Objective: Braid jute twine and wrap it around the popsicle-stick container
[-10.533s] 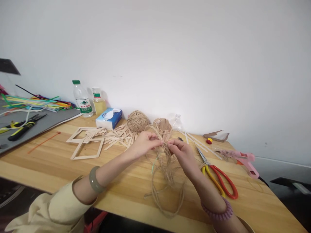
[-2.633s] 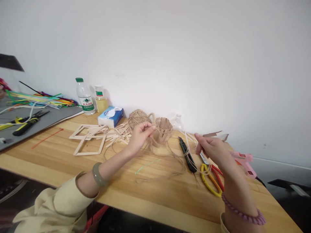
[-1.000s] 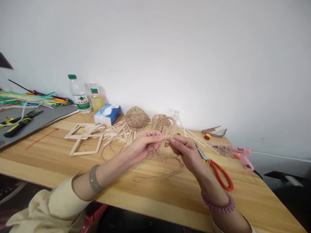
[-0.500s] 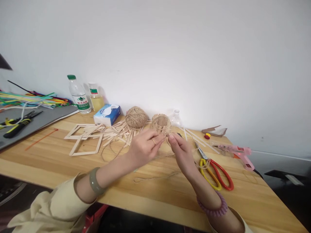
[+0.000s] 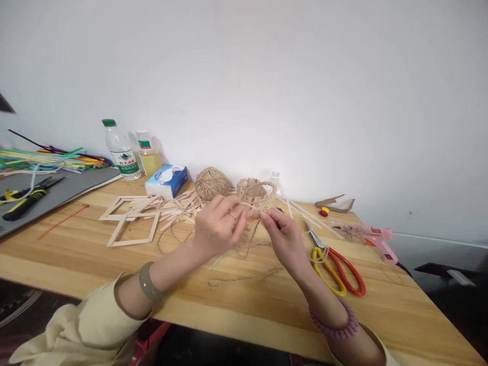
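Note:
My left hand is closed in a pinch on a strand of twine stretched across to the right. Thumb and forefinger of my right hand grip the same twine, where a loose end hangs down. Just beyond my fingers a thicker, braided-looking twine loop arches up; whether it joins the held strand I cannot tell. Behind it stands a small round basket of wooden sticks, its lower part hidden by my hands. A ball of twine sits left of the basket.
Scissors and a pink glue gun lie to the right. On the left are wooden sticks, stick frames, a tissue pack, a water bottle and pliers. A green strip lies near my left hand.
My hands have drawn slightly apart, the left moving left, with the twine now stretched between them. The braided-looking loop and a hanging strand have come into view.

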### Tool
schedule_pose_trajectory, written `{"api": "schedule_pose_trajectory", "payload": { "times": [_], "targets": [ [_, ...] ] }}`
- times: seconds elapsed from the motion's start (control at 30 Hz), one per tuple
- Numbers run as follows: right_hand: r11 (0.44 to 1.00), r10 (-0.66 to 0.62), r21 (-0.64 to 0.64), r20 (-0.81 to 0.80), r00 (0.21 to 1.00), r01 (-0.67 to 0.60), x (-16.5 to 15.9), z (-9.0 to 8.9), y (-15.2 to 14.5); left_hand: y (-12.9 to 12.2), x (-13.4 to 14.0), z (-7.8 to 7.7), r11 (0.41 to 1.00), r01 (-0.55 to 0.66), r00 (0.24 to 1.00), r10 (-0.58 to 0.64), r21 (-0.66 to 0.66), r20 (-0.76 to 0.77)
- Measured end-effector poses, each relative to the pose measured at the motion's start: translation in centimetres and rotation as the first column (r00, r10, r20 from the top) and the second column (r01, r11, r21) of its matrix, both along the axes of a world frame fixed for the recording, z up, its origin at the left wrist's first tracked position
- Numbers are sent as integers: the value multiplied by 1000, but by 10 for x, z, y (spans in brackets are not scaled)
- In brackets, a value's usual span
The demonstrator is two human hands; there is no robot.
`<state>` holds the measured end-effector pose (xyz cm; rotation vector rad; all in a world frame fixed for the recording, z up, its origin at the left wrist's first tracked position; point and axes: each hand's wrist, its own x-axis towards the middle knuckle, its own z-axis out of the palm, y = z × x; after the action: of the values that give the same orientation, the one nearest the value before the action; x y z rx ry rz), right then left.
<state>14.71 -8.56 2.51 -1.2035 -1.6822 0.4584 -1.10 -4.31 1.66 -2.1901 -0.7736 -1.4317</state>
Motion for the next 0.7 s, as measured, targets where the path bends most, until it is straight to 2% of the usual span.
{"api": "schedule_pose_trajectory", "payload": {
  "times": [0.07,0.13,0.2,0.23,0.27,0.3,0.33,0.4,0.43,0.47,0.6,0.7],
  "targets": [
    [1000,-4,-22,11,1000,4,2,2,-1,9,-9,8,983,-160,981,168,-92,93],
    [999,10,-51,14,1000,-9,3,5,-1,14,-16,16,954,-246,933,280,-169,225],
    [995,48,-93,19,999,-46,2,6,-1,12,-19,22,960,-187,908,250,-208,335],
    [991,71,-114,22,997,-68,1,7,-1,8,-18,24,962,-97,917,185,-254,353],
    [987,93,-134,25,995,-89,1,7,-1,2,-16,26,941,23,935,99,-337,340],
    [983,112,-151,25,993,-107,0,7,-1,-4,-13,26,875,152,951,-3,-459,309],
    [978,131,-164,21,991,-126,0,7,-1,-10,-9,26,763,248,959,-105,-597,265],
    [970,167,-182,3,986,-164,0,7,-1,-18,-3,24,550,318,941,-281,-772,187],
    [964,186,-191,-6,983,-183,1,7,0,-20,-1,23,501,311,931,-332,-808,153],
    [958,207,-200,-14,978,-205,1,7,0,-20,0,22,494,298,925,-359,-817,120],
    [934,271,-229,-39,962,-273,4,9,1,-14,-4,19,595,213,944,-329,-774,7],
    [941,252,-226,-32,967,-252,5,11,1,-13,-7,23,628,170,951,-307,-759,-41]
  ]
}}
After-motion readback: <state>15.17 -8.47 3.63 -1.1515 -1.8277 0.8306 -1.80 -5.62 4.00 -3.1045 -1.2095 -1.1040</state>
